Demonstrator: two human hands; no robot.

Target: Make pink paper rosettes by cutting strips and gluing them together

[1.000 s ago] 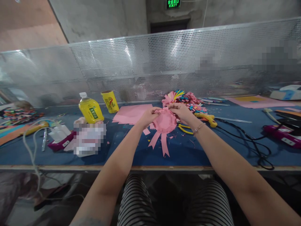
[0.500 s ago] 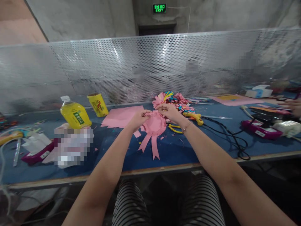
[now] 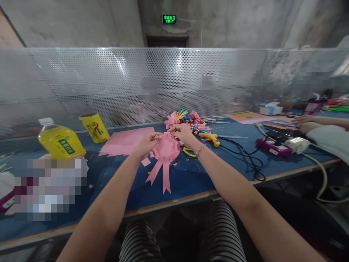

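Head view, left hand [image 3: 148, 145] and right hand [image 3: 182, 134] pinching a rosette [image 3: 165, 148] by its upper rim, over the table [image 3: 188, 182], tails [image 3: 166, 178] toward the near edge, paper [image 3: 125, 142] at left, glue gun [image 3: 214, 139] at right.

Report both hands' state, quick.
Left hand: closed, pinching the pink paper rosette by its upper left edge.
Right hand: closed, pinching its top edge.

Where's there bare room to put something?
Two mostly bare patches of blue tabletop: between the tails of the pink paper rosette and the right forearm; and left of the left forearm, before the pink paper sheets. Crowded: around the right hand, with multicoloured paper flowers and a yellow corded tool.
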